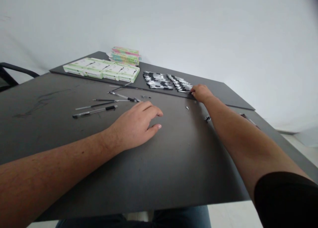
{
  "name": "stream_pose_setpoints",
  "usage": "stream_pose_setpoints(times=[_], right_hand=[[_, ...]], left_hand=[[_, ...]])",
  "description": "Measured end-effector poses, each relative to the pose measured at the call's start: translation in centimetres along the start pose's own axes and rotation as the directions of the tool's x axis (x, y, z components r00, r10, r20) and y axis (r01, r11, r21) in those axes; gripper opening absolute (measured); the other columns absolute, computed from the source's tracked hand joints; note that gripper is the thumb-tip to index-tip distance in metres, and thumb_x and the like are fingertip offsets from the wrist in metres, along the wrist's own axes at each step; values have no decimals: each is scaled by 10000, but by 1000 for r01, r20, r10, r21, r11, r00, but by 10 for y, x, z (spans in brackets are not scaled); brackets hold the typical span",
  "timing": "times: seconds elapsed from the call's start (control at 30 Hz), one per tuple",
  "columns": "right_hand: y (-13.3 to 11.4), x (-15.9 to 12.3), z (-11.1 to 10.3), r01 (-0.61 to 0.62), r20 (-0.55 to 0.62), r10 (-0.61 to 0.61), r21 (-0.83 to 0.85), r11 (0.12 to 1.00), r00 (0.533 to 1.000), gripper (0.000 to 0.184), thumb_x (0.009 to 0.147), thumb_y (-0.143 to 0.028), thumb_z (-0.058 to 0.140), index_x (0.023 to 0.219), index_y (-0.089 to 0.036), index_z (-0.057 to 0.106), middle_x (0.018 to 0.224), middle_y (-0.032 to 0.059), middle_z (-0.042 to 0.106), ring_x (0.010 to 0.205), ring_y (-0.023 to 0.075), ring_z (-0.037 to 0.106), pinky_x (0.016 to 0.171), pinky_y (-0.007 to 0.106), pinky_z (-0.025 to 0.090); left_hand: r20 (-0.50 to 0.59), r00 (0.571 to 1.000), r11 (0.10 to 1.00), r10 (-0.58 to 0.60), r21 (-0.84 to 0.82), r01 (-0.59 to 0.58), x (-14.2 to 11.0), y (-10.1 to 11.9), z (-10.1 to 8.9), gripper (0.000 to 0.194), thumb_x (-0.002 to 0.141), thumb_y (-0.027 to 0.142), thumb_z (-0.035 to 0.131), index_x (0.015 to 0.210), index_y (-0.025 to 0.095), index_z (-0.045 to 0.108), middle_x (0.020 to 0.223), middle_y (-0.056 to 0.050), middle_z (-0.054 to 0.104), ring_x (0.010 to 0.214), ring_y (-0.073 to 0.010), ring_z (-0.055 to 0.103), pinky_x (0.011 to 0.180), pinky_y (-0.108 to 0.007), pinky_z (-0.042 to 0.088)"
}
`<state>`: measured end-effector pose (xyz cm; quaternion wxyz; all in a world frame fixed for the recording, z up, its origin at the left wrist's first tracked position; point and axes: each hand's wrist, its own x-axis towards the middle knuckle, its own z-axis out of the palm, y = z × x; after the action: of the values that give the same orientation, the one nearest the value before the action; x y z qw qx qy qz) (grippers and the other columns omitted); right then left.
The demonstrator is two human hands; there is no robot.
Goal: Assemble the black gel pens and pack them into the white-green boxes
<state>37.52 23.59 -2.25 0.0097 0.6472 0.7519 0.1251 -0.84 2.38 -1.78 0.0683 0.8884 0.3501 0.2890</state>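
Observation:
My left hand [140, 123] hovers over or rests on the dark table, thumb and forefinger apart, with nothing between them. Just beyond it lie loose pen parts: a clear pen with a black grip [95, 111], thin refills [99, 104] and another clear barrel [121, 95]. Reaching far out, my right hand [201, 92] has its fingers closed at the near end of a slanted row of clear pens with black grips [179, 83]. Its fingertips appear to pinch the end of a pen there, partly hidden by the hand. A second group of pens [157, 80] lies left of that row.
White and green boxes [101, 69] line the back left, with a stack of colourful packets [125, 55] behind them. A small pen tip [187, 107] and small dark parts [207, 119] lie near my right forearm. A raised board edge [159, 91] crosses the table.

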Motion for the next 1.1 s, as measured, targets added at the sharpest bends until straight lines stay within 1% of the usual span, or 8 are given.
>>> stream_pose_setpoints(times=[0.2, 0.4, 0.57, 0.67, 0.77, 0.83, 0.97, 1.1], right_hand=[[0, 14, 8, 0, -40, 0, 14, 1000, 999, 321, 1023, -267, 659, 1245, -159, 864, 1322, 198, 821, 1278, 324, 700, 1221, 440, 458], [-7, 1, -3, 7, -106, 1, 76, 997, 994, 292, 1015, -277, 659, 1179, -142, 859, 1269, 210, 823, 1239, 329, 685, 1202, 456, 478], [-3, -37, -32, -19, -191, 49, 155, 988, 980, 309, 1045, -270, 588, 1165, -166, 852, 1227, 196, 845, 1221, 347, 724, 1122, 449, 548], [8, -68, -55, -85, -196, 136, 247, 965, 971, 333, 1053, -292, 563, 1185, -180, 847, 1191, 175, 859, 1089, 325, 771, 979, 432, 599], [19, -100, -76, -182, -131, 276, 483, 857, 952, 332, 1016, -303, 601, 1211, -168, 834, 1101, 151, 865, 905, 275, 771, 779, 391, 590], [25, -119, -85, -200, -107, 321, 590, 782, 941, 337, 1009, -307, 607, 1228, -169, 823, 1094, 145, 861, 840, 244, 756, 677, 344, 547], [28, -146, -81, -191, -123, 342, 636, 748, 932, 345, 1015, -327, 604, 1234, -166, 818, 1068, 140, 863, 775, 218, 736, 656, 321, 539], [32, -156, -61, -184, -88, 251, 461, 868, 964, 299, 992, -334, 649, 1143, -186, 860, 1049, 135, 877, 918, 276, 783, 830, 382, 588]], left_hand=[[49, 999, 1000, -21, -9, 21, -1, 2, 1, 246, 1029, 252, 677, 1262, 180, 712, 1271, -140, 752, 1268, -346, 698, 1144, -548, 568], [63, 998, 1000, -8, -5, 9, -2, 1, -1, 204, 1028, 238, 687, 1224, 192, 716, 1249, -129, 764, 1232, -324, 712, 1100, -507, 573], [129, 992, 1000, 13, -8, -12, 1, 1, -1, 79, 1022, 222, 684, 1086, 208, 729, 1097, -82, 784, 1081, -279, 725, 977, -433, 558], [169, 984, 998, 52, -29, -48, 3, 2, -1, 59, 1022, 213, 679, 991, 215, 729, 995, -55, 769, 971, -248, 708, 900, -390, 529], [215, 971, 993, 109, -76, -95, 4, 2, -1, 95, 1024, 191, 669, 961, 216, 736, 956, -40, 757, 941, -229, 696, 882, -364, 507], [242, 959, 987, 145, -105, -123, 4, 1, -1, 119, 1028, 179, 658, 948, 217, 739, 940, -34, 754, 940, -221, 694, 883, -351, 499], [248, 952, 982, 177, -112, -153, 4, -2, -2, 149, 1045, 202, 633, 945, 221, 743, 939, -31, 761, 934, -211, 697, 882, -336, 491], [256, 947, 979, 193, -107, -171, 6, -6, -3, 195, 1062, 249, 595, 964, 216, 760, 939, -43, 770, 918, -219, 700, 864, -345, 484]])
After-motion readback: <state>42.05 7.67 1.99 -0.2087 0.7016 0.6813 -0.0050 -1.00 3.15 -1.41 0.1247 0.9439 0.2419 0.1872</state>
